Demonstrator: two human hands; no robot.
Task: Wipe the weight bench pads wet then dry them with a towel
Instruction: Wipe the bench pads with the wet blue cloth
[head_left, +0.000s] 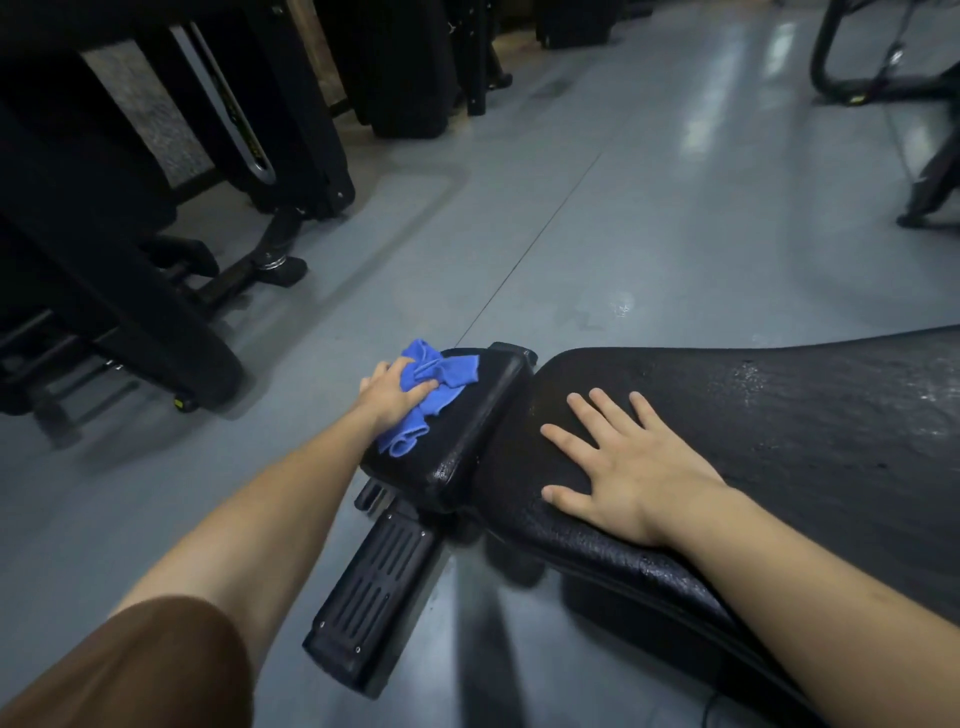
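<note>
The left hand (393, 396) grips a blue cloth (434, 391) on the small pad (470, 415), the right hand (631, 470) lies flat and empty on the big pad (810, 415), with black machines (130, 208) nearby.

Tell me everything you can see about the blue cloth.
The blue cloth looks like soft microfibre, crumpled and folded, not spread flat. It lies on the small black seat pad, near its left edge, one end drooping toward the viewer. The left hand presses down on it with bent fingers. Nothing else touches it.
</note>
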